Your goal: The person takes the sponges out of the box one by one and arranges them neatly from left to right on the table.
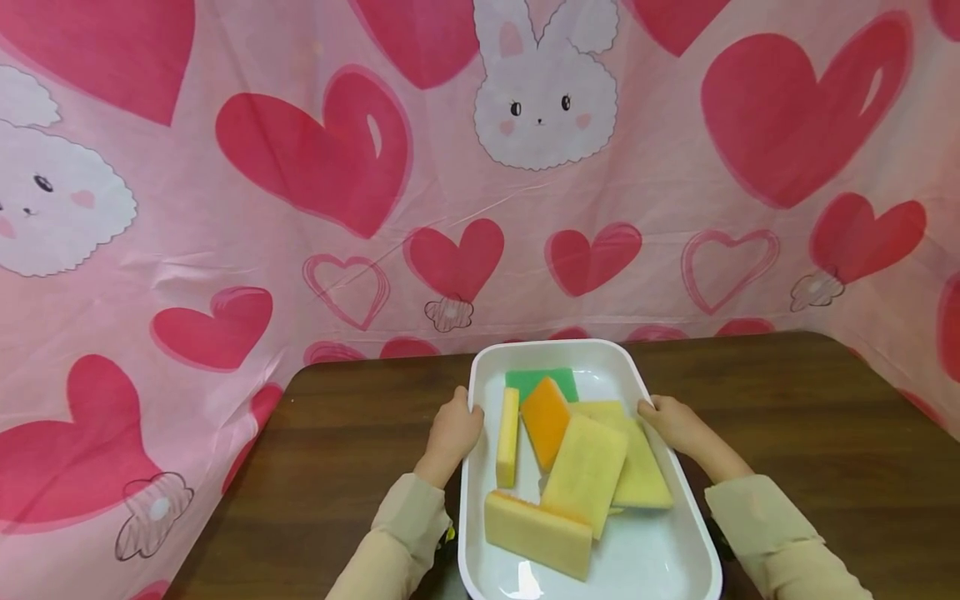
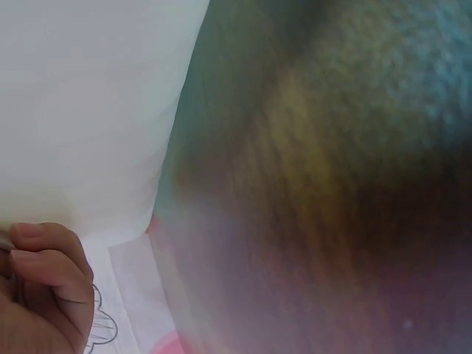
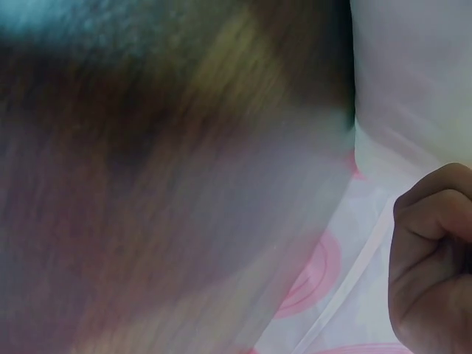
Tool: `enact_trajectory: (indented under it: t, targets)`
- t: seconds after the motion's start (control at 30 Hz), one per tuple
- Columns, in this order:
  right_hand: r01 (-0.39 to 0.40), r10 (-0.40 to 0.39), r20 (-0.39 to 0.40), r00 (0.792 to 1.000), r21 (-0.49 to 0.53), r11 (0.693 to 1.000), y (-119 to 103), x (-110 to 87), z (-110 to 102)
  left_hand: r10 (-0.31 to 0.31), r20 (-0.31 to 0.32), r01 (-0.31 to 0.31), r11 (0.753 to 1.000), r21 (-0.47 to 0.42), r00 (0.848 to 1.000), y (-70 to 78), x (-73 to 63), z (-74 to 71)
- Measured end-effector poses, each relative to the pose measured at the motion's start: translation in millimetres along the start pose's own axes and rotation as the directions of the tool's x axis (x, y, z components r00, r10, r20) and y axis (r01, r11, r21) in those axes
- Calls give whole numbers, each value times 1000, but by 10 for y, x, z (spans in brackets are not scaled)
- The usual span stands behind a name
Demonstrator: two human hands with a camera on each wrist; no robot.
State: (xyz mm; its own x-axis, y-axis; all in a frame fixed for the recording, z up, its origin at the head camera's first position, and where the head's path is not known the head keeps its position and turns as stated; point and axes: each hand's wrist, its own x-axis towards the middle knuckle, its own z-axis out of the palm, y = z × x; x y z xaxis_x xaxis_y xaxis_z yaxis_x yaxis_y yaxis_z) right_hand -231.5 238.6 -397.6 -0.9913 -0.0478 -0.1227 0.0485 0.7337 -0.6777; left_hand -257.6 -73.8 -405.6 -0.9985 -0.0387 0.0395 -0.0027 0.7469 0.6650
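Both hands hold a white rectangular tray [image 1: 637, 558] by its long sides. My left hand [image 1: 454, 429] grips the left rim, with its curled fingers [image 2: 55, 269] showing in the left wrist view. On the opposite rim is my right hand [image 1: 678, 427], its fingers [image 3: 435, 214] also bent in the right wrist view. Inside lie several sponges: a green one [image 1: 531, 381] at the far end, an orange one [image 1: 547, 421] leaning, and a narrow yellow one [image 1: 507, 437] on edge. A yellow sponge [image 1: 585, 471] overlaps another yellow sponge [image 1: 647, 475]. Nearest me, a pale yellow sponge [image 1: 536, 535] stands on its side.
A dark wooden table [image 1: 337, 467] extends to both sides of the tray. Behind it hangs a pink cloth [image 1: 525, 200] printed with hearts and rabbits, which also runs along the left and right. The wrist views are largely filled by blurred brown table surface.
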Motion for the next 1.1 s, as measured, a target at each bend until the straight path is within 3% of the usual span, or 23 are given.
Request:
enact_trajectory:
  t: [0.43,0.77,1.1]
  targets:
    - [15,-15,-4,1000,40,999,24,-59,34,-8,75,7,1000,23,997,21,-74,-44]
    - [11,-10,-7,1000,53,999,11,-126,34,2,80,-4,1000,18,997,32,-110,-53]
    - [-3,3,2,1000,55,998,-21,-193,37,-39,111,38,999,18,993,31,-160,-45]
